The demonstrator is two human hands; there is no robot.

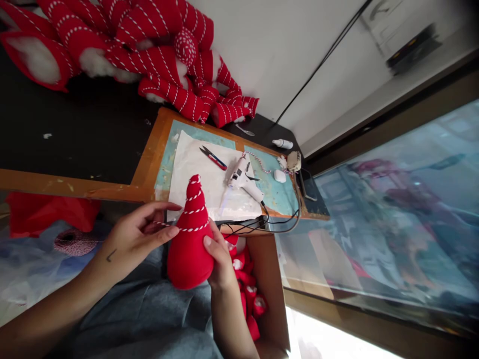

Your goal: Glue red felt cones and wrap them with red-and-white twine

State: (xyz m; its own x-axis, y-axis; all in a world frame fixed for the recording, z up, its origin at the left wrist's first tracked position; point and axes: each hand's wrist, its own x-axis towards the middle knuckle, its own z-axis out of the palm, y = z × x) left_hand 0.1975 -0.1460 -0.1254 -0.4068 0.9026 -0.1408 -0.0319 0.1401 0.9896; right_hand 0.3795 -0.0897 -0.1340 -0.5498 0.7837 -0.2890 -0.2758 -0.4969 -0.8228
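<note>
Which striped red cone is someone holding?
The cone in the right hand, tip up, rounded bottom unstriped; the other striped cones lie heaped on the tabletop.

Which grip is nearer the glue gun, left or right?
Right. The right grip holds the red cone below the glue gun in the picture; the left grip is farther away, at the cone's left side.

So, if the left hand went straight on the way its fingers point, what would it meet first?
The red cone in the right hand, most likely: the left hand seems right against its side, though depth is hard to judge.
</note>
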